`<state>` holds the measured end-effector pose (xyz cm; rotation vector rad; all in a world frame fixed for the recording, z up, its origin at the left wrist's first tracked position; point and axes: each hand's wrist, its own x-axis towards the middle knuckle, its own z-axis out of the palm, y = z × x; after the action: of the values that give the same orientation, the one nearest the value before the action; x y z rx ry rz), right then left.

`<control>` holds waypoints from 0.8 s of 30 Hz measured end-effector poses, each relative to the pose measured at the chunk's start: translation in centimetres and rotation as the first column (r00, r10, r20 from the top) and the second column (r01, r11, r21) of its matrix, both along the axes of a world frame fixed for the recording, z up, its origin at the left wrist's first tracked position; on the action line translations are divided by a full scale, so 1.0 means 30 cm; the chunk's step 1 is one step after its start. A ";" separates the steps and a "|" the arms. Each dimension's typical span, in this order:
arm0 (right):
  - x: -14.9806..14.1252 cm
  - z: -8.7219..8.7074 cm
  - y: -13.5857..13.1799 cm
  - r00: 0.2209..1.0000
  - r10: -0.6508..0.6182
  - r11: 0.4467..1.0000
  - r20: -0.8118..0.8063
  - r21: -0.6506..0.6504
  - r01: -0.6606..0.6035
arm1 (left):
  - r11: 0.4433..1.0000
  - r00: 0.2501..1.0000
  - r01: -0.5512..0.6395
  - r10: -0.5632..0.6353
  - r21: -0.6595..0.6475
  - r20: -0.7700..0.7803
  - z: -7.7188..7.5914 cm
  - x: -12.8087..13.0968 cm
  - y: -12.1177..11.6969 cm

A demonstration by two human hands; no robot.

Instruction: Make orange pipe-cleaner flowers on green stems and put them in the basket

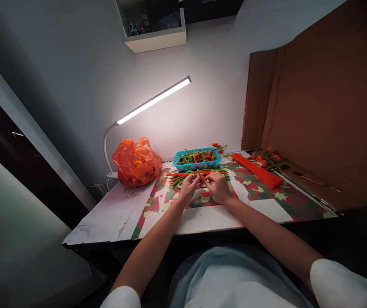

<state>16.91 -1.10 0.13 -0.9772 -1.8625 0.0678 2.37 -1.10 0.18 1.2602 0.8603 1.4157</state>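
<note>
My left hand [188,188] pinches a bent green pipe cleaner [199,173] above the middle of the table. Close beside it, my right hand [218,188] has its thumb and fingers closed at the same piece; the exact grip is too small to make out. Beneath and behind the hands lie loose orange and green pipe cleaners [174,175], partly covered by the fingers. A blue basket [199,167] just beyond them holds orange flowers with green stems [198,157].
To the left stands an orange plastic bag [138,164] beside a lit clamp lamp [153,100]. A bundle of orange pipe cleaners [260,172] and several orange flowers [262,160] lie at right, near tall cardboard [318,107]. Above hangs a shelf [158,40].
</note>
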 end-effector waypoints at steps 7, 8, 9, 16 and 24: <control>0.004 -0.004 -0.004 0.971 -0.072 0.990 0.229 0.138 0.041 | 0.990 0.999 0.028 -0.021 -0.135 0.049 0.009 0.000 -0.008; 0.003 -0.003 -0.006 0.969 -0.078 0.989 0.233 0.141 0.045 | 0.991 0.998 0.038 -0.031 -0.130 0.060 0.011 -0.002 -0.007; 0.003 -0.002 -0.007 0.971 -0.085 0.988 0.226 0.144 0.053 | 0.992 0.997 0.042 -0.034 -0.119 0.071 0.012 -0.004 -0.006; -0.011 -0.008 -0.004 0.997 -0.074 0.992 0.037 0.109 0.070 | 0.997 0.997 -0.074 0.074 0.005 0.030 -0.009 0.003 0.016; -0.061 -0.028 0.055 0.756 0.100 0.816 -0.647 -0.381 -0.434 | 0.854 0.901 -0.320 0.408 0.411 -0.146 0.011 0.038 -0.013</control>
<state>15.09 0.54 -0.70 -0.8667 -1.3721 1.0046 3.50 -1.50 0.50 1.6385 1.0606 1.8319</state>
